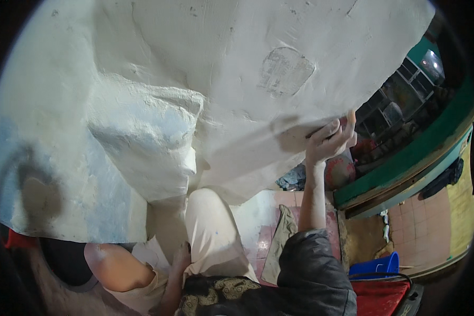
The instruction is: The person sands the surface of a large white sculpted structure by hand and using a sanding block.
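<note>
A large off-white form [237,58] with a rough, plaster-like skin fills the upper view. Near its lower right edge is my right hand [329,143], whitened with dust. Its fingers curl round something small with a dark edge and a reddish bit, too hidden to name, held against or just off the surface. To the left, a boxy ledge [142,116] juts out, its faces tinted pale blue. My left hand [181,257] is low between my knees, beside my light trouser leg [210,226]. Its fingers are mostly hidden.
At right runs a green ledge [411,168] before dark framed panes [405,92]. A blue bucket [376,265] and something red [379,296] are low right. A greenish cloth [280,247] lies on pink tiles. A black round container [66,263] is low left.
</note>
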A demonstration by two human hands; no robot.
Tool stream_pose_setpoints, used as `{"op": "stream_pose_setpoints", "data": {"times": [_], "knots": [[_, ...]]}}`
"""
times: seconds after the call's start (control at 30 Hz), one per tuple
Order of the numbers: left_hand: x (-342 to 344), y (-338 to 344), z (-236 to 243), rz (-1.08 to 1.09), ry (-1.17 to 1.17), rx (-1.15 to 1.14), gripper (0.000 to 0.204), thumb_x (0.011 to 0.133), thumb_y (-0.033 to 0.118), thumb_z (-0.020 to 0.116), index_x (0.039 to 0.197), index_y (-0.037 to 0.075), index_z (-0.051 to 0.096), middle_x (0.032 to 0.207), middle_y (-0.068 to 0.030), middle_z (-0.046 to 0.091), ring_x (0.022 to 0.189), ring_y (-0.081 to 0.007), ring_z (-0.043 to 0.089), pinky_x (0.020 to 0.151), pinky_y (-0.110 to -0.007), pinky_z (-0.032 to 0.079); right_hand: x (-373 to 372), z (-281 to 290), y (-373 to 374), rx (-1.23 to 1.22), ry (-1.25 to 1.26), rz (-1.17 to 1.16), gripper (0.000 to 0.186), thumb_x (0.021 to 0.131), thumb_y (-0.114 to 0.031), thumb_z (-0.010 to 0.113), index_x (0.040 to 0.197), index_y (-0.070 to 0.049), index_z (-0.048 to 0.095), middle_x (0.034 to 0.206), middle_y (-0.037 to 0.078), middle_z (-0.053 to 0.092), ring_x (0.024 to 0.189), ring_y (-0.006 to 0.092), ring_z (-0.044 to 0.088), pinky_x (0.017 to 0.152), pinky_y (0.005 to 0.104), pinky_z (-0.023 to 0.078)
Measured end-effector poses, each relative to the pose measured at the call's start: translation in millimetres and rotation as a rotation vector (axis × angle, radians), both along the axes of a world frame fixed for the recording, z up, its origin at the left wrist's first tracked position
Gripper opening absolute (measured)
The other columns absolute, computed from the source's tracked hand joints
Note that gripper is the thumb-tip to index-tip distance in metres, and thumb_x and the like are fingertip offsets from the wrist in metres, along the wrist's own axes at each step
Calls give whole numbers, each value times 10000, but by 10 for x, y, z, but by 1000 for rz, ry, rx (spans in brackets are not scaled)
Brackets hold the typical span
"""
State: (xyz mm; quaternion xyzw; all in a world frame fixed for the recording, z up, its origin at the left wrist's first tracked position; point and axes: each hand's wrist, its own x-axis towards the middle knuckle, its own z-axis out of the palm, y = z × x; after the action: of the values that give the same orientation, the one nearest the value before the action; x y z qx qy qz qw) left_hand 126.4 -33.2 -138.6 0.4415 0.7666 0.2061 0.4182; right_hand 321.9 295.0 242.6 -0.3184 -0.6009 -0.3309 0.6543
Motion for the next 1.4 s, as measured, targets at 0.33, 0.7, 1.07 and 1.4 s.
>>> {"op": "stream_pose_setpoints", "data": {"times": [0.33, 0.7, 1.07, 1.4], "knots": [[-15, -120, -539, 4, 24, 39, 388, 796, 280, 625, 1045, 2, 519, 1002, -290, 601, 944, -460, 578, 820, -510, 455, 260, -1129, -30, 12, -304, -116, 316, 919, -85, 497, 1227, -20, 473, 1041, 146, 590, 946, 260, 533, 801, 403, 370], [-6, -50, -439, 12, -11, 17, 387, 811, 272, 605, 1083, 20, 499, 998, -291, 596, 946, -461, 576, 822, -522, 454, 394, -1355, 41, -36, -164, -128, 281, 950, -124, 452, 1195, 12, 460, 939, 113, 603, 806, 234, 549, 819, 400, 329], [-43, -69, -425, -18, 21, -5, 355, 831, 261, 581, 1066, 6, 501, 979, -289, 604, 909, -468, 587, 796, -512, 468, 108, -124, 40, -24, -12, -161, 310, 966, -129, 486, 1206, 60, 432, 1095, 203, 599, 843, 311, 600, 650, 358, 493], [-2, -41, -432, -56, 91, -100, 363, 834, 276, 579, 1070, 13, 497, 980, -280, 612, 921, -452, 596, 784, -510, 474, 318, -1907, -68, -201, -118, -222, 320, 963, -145, 448, 1240, 13, 420, 1018, 127, 605, 818, 188, 548, 806, 398, 326]]}}
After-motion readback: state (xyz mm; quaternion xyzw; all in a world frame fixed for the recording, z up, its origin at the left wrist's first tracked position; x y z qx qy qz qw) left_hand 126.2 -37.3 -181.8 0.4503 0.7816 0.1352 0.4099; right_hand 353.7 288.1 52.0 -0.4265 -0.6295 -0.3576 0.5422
